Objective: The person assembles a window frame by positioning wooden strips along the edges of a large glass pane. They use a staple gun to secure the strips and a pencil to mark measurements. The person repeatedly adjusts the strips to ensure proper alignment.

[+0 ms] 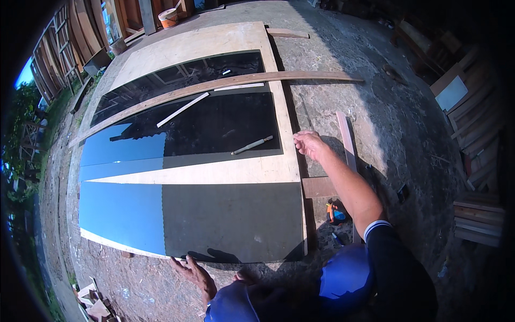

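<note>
I have the near pane (pixel 230 217) low in the centre of the frame, lying flat on the pale board (pixel 201 42), dark on its right and reflecting blue on its left. My left hand (pixel 195 277) is at the bottom edge of the pane and board, fingers a little spread with their tips at the rim; I cannot tell whether they grip it. My right hand (pixel 309 145), right of centre, is just beside the board's right edge, fingers curled in and tips close together; I cannot tell if anything is between them.

The far pane (pixel 220 126) lies above the near one, with a slim tool (pixel 252 145) and a pale stick (pixel 183 110) on it. A long lath (pixel 225 82) crosses higher up, its right end out over the ground (pixel 391 161). An orange-and-blue gadget (pixel 336 214) sits right of the near pane.
</note>
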`<state>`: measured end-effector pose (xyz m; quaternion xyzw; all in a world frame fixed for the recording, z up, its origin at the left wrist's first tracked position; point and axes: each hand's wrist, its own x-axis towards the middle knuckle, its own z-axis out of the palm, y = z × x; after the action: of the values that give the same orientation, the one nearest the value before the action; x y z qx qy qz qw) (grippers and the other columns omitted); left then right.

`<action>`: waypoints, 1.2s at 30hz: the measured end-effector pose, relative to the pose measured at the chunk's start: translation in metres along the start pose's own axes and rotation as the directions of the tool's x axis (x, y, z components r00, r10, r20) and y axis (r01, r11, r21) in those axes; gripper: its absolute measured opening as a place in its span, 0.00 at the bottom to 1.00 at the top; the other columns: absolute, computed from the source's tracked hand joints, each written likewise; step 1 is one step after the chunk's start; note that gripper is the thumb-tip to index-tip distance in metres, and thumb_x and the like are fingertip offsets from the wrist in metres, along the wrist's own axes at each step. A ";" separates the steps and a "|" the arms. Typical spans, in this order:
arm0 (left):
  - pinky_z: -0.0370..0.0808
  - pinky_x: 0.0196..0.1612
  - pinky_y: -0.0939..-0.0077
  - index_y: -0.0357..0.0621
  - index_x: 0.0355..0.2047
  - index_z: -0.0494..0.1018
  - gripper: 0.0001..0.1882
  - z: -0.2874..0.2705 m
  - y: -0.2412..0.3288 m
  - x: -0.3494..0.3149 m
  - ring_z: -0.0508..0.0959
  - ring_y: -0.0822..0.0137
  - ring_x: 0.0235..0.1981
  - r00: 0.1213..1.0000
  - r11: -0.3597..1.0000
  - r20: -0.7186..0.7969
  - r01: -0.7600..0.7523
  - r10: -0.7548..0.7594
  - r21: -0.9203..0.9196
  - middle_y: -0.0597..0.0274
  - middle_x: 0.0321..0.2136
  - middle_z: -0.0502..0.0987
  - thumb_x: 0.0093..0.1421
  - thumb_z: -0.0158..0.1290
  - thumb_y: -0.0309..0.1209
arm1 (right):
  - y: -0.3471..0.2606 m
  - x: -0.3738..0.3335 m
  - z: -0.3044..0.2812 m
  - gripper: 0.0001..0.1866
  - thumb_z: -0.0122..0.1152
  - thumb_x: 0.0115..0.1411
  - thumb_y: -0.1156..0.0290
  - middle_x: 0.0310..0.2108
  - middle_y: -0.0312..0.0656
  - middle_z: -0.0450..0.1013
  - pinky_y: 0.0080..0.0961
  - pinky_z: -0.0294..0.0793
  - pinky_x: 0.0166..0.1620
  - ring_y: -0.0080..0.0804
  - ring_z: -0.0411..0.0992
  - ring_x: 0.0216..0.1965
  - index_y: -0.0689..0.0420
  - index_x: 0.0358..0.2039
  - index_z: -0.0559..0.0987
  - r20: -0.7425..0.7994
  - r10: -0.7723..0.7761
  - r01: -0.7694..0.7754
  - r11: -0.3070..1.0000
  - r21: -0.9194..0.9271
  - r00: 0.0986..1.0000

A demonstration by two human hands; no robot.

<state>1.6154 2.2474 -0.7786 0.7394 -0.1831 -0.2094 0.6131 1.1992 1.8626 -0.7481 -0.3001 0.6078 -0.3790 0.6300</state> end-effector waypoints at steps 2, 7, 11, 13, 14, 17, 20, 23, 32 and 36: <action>0.49 0.74 0.53 0.44 0.75 0.46 0.39 -0.005 -0.004 0.010 0.47 0.50 0.75 0.997 1.000 -0.079 0.010 -0.008 0.023 0.45 0.75 0.45 0.71 0.53 0.37 | -0.003 0.012 0.010 0.05 0.62 0.65 0.68 0.26 0.31 0.74 0.17 0.74 0.20 0.17 0.72 0.21 0.53 0.40 0.77 -0.044 0.015 -0.017 0.999 -0.045 0.999; 0.46 0.75 0.52 0.46 0.75 0.44 0.41 -0.026 -0.028 0.026 0.45 0.51 0.76 0.991 0.996 -0.121 -0.041 0.050 0.074 0.48 0.76 0.42 0.71 0.53 0.39 | -0.011 0.026 0.029 0.04 0.63 0.64 0.69 0.26 0.31 0.74 0.18 0.74 0.21 0.17 0.72 0.22 0.54 0.37 0.78 -0.061 0.020 -0.031 0.984 -0.178 0.998; 0.49 0.75 0.50 0.44 0.75 0.45 0.40 -0.042 -0.032 0.040 0.47 0.49 0.75 0.982 0.996 -0.181 -0.035 0.048 0.076 0.46 0.75 0.44 0.72 0.51 0.42 | -0.004 0.028 0.035 0.05 0.63 0.65 0.68 0.27 0.29 0.74 0.16 0.73 0.23 0.16 0.71 0.23 0.53 0.38 0.78 -0.072 0.062 -0.078 0.967 -0.241 0.995; 0.49 0.75 0.50 0.44 0.75 0.45 0.40 -0.049 -0.036 0.038 0.47 0.49 0.75 0.971 0.999 -0.236 -0.018 0.028 0.044 0.46 0.75 0.44 0.72 0.51 0.43 | -0.001 0.027 0.033 0.07 0.63 0.65 0.66 0.28 0.31 0.74 0.17 0.73 0.24 0.19 0.72 0.24 0.54 0.39 0.78 -0.096 0.039 -0.065 0.954 -0.293 0.995; 0.47 0.74 0.48 0.43 0.75 0.48 0.44 -0.054 -0.038 0.039 0.47 0.48 0.75 0.966 0.988 -0.249 -0.026 0.064 0.155 0.44 0.75 0.45 0.69 0.53 0.50 | -0.001 0.026 0.030 0.08 0.63 0.65 0.65 0.28 0.31 0.74 0.17 0.73 0.24 0.19 0.72 0.24 0.55 0.40 0.79 -0.106 0.035 -0.068 0.941 -0.331 0.994; 0.49 0.74 0.50 0.42 0.74 0.47 0.40 -0.067 -0.054 0.038 0.48 0.48 0.75 0.964 0.974 -0.253 -0.018 0.077 0.227 0.45 0.75 0.45 0.72 0.47 0.49 | -0.005 0.021 0.025 0.11 0.63 0.64 0.63 0.27 0.35 0.75 0.23 0.75 0.26 0.23 0.74 0.25 0.57 0.39 0.79 -0.115 0.001 -0.054 0.883 -0.466 0.993; 0.50 0.74 0.52 0.41 0.74 0.48 0.38 -0.075 -0.076 0.044 0.50 0.47 0.74 0.967 0.971 -0.256 0.070 -0.010 0.229 0.44 0.74 0.48 0.74 0.44 0.50 | -0.020 0.015 0.027 0.13 0.63 0.64 0.63 0.26 0.40 0.76 0.32 0.78 0.29 0.30 0.76 0.28 0.60 0.39 0.80 -0.125 -0.088 -0.038 0.652 -0.758 0.988; 0.51 0.74 0.52 0.40 0.73 0.51 0.38 -0.077 -0.093 0.046 0.52 0.45 0.74 0.971 0.910 -0.235 0.054 0.048 0.410 0.42 0.73 0.50 0.73 0.43 0.51 | -0.035 0.006 0.042 0.14 0.65 0.64 0.62 0.27 0.44 0.77 0.40 0.79 0.37 0.40 0.78 0.32 0.61 0.41 0.82 -0.051 -0.266 0.005 0.206 -0.979 0.963; 0.54 0.72 0.47 0.39 0.73 0.53 0.40 -0.056 -0.093 0.041 0.52 0.41 0.73 0.958 0.761 -0.190 -0.042 0.214 0.648 0.40 0.73 0.49 0.73 0.34 0.58 | -0.014 -0.014 0.122 0.16 0.59 0.58 0.79 0.43 0.34 0.75 0.36 0.68 0.51 0.33 0.71 0.49 0.48 0.45 0.82 0.719 -0.390 0.570 -0.439 -0.695 0.576; 0.50 0.72 0.43 0.44 0.73 0.53 0.40 -0.053 -0.087 0.041 0.50 0.44 0.75 0.971 0.688 -0.179 0.020 0.161 0.726 0.46 0.74 0.50 0.73 0.28 0.60 | -0.004 -0.013 0.130 0.12 0.56 0.58 0.77 0.39 0.38 0.72 0.38 0.68 0.48 0.36 0.70 0.47 0.51 0.42 0.80 0.659 -0.295 0.481 -0.492 -0.726 0.692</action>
<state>1.6796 2.2855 -0.8596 0.9319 -0.2075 -0.0104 0.2971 1.3286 1.8607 -0.7266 -0.8949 0.4422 0.0532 -0.0263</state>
